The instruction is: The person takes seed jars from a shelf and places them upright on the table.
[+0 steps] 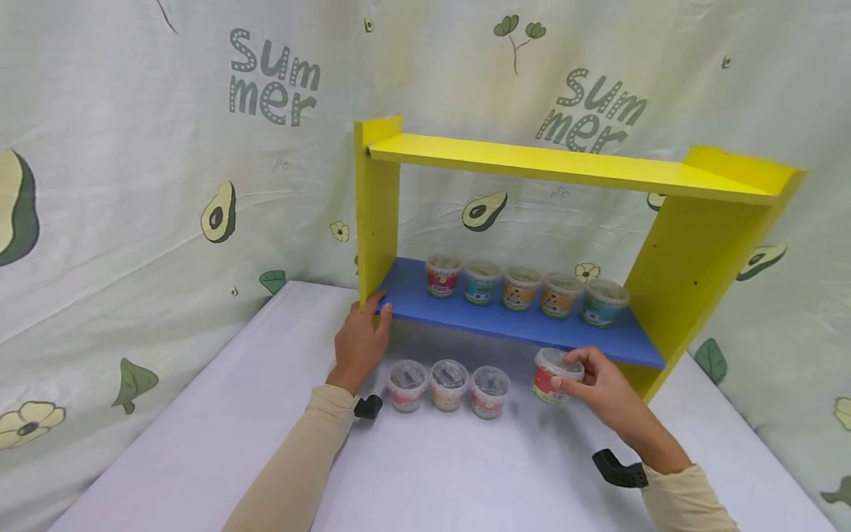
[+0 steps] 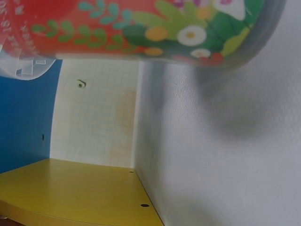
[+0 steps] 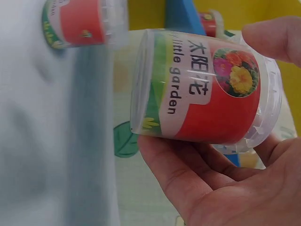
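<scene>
Both hands are occupied: the left hand (image 1: 361,341) holds the lower corner of a yellow and blue shelf (image 1: 565,159), its exact finger placement partly hidden, while the right hand (image 1: 608,395) grips a red-labelled tub (image 1: 542,380) between thumb and fingers. That tub is slightly tilted, just in front of the blue board (image 1: 407,284), and seems to be clear of the white surface (image 1: 465,473). Between the hands, nearer the left one, three more tubs (image 1: 447,386) stand in a row on the surface; beyond both hands, five tubs (image 1: 521,294) line the blue board. The gripped tub looks light and stiff, its thin clear plastic likely to flex a little if squeezed and smooth enough to slip. The best hold is probably around the upper wall, thumb opposite fingers, with gentle pressure and little pull on the lid (image 3: 270,108), in case it pops loose.
</scene>
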A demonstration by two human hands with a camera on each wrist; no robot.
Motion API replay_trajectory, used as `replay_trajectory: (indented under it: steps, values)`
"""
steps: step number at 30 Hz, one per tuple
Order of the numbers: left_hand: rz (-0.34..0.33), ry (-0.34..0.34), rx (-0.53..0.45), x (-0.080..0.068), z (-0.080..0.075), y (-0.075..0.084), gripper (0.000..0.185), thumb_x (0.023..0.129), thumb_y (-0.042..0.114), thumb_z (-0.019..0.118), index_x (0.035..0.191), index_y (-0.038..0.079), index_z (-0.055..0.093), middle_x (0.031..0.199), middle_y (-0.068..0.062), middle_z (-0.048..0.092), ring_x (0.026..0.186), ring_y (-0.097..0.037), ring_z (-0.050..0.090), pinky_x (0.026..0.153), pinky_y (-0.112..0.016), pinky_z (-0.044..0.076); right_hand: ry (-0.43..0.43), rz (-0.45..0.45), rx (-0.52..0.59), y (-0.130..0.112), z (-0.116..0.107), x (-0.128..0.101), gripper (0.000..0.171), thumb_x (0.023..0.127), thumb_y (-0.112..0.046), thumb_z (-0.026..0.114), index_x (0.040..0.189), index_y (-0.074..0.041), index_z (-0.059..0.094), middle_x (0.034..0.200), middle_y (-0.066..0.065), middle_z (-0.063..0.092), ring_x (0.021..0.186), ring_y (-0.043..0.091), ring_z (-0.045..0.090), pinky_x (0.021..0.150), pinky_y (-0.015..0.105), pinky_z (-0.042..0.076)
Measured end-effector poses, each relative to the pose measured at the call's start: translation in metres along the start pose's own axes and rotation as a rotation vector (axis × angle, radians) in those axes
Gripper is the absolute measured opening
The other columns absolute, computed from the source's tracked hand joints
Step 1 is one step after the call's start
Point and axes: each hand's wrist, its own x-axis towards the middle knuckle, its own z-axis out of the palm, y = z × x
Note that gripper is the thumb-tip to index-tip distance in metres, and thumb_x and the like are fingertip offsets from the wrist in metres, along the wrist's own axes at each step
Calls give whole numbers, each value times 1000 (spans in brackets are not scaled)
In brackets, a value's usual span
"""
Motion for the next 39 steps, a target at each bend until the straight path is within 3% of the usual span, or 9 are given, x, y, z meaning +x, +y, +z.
replay_trajectory:
  steps: [4,12,18,27,39]
  values:
    - [-16,-16,0,-5,-1,-5,53,105,56,35,145,26,52,113,-19,58,90,-34,61,73,-53,52,-45,27,-28,11,12,2,49,93,-22,72,122,2,40,120,20,52,99,26,56,80,27,52]
    - [21,11,-9,-5,0,-4,52,105,55,35,143,24,53,112,-19,58,90,-35,61,72,-54,51,-33,102,-99,24,21,4,48,91,-24,75,118,0,43,107,14,53,91,24,50,73,30,47]
    - [44,29,-16,1,-3,-3,52,105,54,36,143,23,54,110,-19,59,87,-35,62,69,-54,52,-22,94,-132,27,25,10,47,89,-28,77,111,0,45,97,11,50,86,23,47,68,31,43]
    - [28,0,2,4,-7,-5,56,104,59,33,144,25,53,117,-20,59,96,-36,63,74,-55,52,-28,92,-114,33,36,10,44,88,-26,79,106,-2,46,91,10,48,80,23,46,64,31,41]
    - [14,-8,1,3,-2,-2,60,103,62,30,144,25,53,117,-20,59,95,-36,63,75,-55,52,-3,98,-219,39,40,13,47,84,-32,81,104,-4,49,95,10,51,84,24,47,64,33,41]
